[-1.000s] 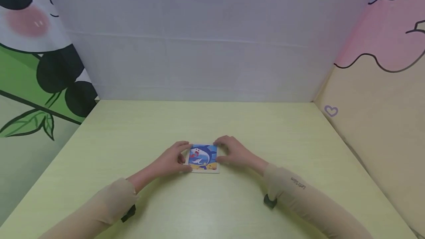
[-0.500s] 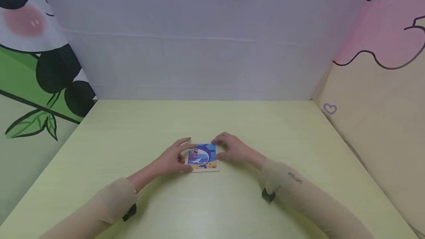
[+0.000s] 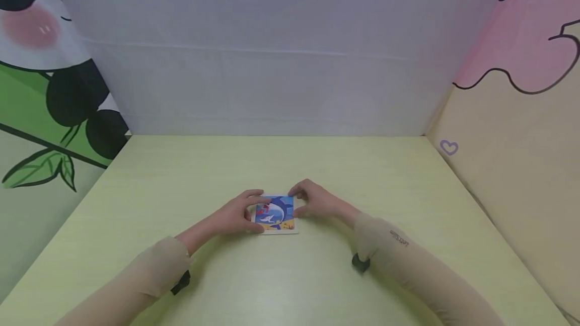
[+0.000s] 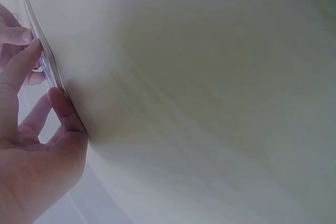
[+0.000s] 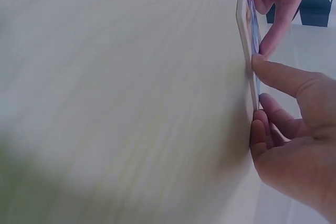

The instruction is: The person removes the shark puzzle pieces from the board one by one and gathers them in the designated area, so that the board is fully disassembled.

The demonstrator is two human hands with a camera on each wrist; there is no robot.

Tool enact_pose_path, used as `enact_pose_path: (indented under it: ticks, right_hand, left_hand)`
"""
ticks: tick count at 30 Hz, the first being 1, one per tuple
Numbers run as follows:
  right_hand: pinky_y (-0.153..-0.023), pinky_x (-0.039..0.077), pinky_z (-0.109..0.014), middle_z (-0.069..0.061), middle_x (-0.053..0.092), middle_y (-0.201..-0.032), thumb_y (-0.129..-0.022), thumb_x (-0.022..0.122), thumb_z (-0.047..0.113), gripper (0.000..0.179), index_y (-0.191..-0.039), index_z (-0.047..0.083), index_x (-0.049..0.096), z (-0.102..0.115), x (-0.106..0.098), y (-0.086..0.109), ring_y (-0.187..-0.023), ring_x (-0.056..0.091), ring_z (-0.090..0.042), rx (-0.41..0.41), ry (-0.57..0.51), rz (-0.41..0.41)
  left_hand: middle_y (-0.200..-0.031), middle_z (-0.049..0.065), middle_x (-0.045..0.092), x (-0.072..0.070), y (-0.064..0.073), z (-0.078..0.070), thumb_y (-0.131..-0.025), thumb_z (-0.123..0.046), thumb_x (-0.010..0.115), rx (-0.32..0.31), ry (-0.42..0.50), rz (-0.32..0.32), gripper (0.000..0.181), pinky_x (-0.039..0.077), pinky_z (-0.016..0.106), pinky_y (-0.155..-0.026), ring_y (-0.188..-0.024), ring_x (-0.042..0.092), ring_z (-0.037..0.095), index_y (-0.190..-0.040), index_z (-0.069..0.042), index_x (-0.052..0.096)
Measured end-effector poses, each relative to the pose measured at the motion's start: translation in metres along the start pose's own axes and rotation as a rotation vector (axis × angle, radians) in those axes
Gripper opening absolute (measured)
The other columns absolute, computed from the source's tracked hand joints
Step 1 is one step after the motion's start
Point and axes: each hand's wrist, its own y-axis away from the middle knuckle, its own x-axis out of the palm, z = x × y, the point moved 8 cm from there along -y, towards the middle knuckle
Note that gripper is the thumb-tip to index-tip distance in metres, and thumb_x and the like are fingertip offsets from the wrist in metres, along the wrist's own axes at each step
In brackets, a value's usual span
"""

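A small square picture board (image 3: 276, 218) lies flat on the table, with a pale border and a blue-and-white sea animal over yellow sand. My left hand (image 3: 233, 215) holds its left side, thumb at the near corner and one finger reaching over the upper part of the picture. On the opposite side, my right hand (image 3: 319, 202) pinches the right edge, fingertips at the far corner and thumb lower down. Both wrist views show the board (image 4: 47, 51) edge-on as a thin slab (image 5: 247, 30). My hands cover parts of its border.
The pale yellow table (image 3: 281, 280) extends around the board. A white cloth wall (image 3: 281, 64) stands behind it. Painted panels flank both sides, one with a panda (image 3: 74, 89) on the left and one pink and beige (image 3: 512, 114) on the right.
My left finger has slid from the board's upper left corner farther over the picture. The right hand has shifted very slightly toward the far corner. The board stays nearly in place.
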Motion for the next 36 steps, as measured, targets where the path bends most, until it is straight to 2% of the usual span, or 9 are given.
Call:
enact_pose_path:
  ticks: [6,13,18,22,26,30,36]
  right_hand:
    - [-0.103,0.044,-0.041,-0.01,0.054,-0.121,-0.078,0.081,0.011,0.048,-0.121,0.005,0.06,0.005,0.0,-0.004,-0.111,0.052,-0.022,0.0,0.029,0.038]
    - [-0.094,0.041,-0.033,-0.009,0.05,-0.115,-0.078,0.081,0.012,0.047,-0.12,0.004,0.059,0.007,-0.001,-0.009,-0.105,0.046,-0.019,-0.004,0.075,0.102]
    - [-0.092,0.04,-0.033,-0.011,0.048,-0.112,-0.078,0.081,0.011,0.042,-0.113,0.003,0.059,0.009,-0.001,-0.009,-0.103,0.044,-0.02,-0.027,0.085,0.099]
    - [-0.1,0.041,-0.039,-0.01,0.052,-0.116,-0.078,0.081,0.011,0.042,-0.112,0.007,0.058,0.01,-0.001,-0.008,-0.109,0.047,-0.022,-0.031,0.114,0.067]
    - [-0.109,0.04,-0.044,-0.009,0.06,-0.121,-0.078,0.081,0.01,0.046,-0.117,0.008,0.057,0.014,0.0,-0.008,-0.119,0.052,-0.026,-0.03,0.136,0.046]
    - [-0.111,0.04,-0.044,-0.01,0.062,-0.124,-0.078,0.081,0.009,0.052,-0.124,0.006,0.056,0.019,0.001,-0.008,-0.122,0.054,-0.028,-0.04,0.159,0.05]
    - [-0.109,0.041,-0.043,-0.01,0.062,-0.125,-0.079,0.08,0.009,0.051,-0.125,0.006,0.056,0.021,0.002,-0.011,-0.121,0.054,-0.027,-0.038,0.18,0.081]
  left_hand:
    - [-0.159,0.016,0.029,0.001,-0.001,-0.001,-0.079,-0.025,0.083,0.004,-0.012,0.009,0.07,0.046,0.026,-0.075,-0.08,0.054,0.013,-0.142,-0.015,0.053]
    - [-0.159,0.018,0.028,0.001,-0.001,-0.002,-0.079,-0.025,0.083,0.011,-0.006,0.016,0.071,0.047,0.027,-0.074,-0.079,0.054,0.014,-0.142,-0.014,0.053]
    - [-0.159,0.018,0.027,0.0,-0.001,-0.002,-0.08,-0.023,0.082,0.007,0.007,0.02,0.07,0.047,0.026,-0.074,-0.079,0.054,0.014,-0.143,-0.013,0.053]
    - [-0.16,0.018,0.026,0.001,-0.001,-0.001,-0.08,-0.023,0.082,0.01,0.017,0.024,0.071,0.047,0.026,-0.074,-0.079,0.055,0.013,-0.143,-0.013,0.052]
    - [-0.16,0.018,0.026,0.001,-0.002,0.0,-0.08,-0.023,0.082,0.015,0.022,0.029,0.071,0.048,0.026,-0.074,-0.079,0.055,0.013,-0.144,-0.013,0.052]
    - [-0.16,0.016,0.025,0.001,-0.001,0.001,-0.081,-0.023,0.081,0.007,0.014,0.029,0.07,0.047,0.026,-0.074,-0.08,0.054,0.014,-0.144,-0.014,0.051]
    - [-0.161,0.017,0.025,0.001,-0.001,0.0,-0.081,-0.023,0.081,0.001,0.023,0.034,0.07,0.047,0.026,-0.075,-0.081,0.054,0.015,-0.144,-0.014,0.051]
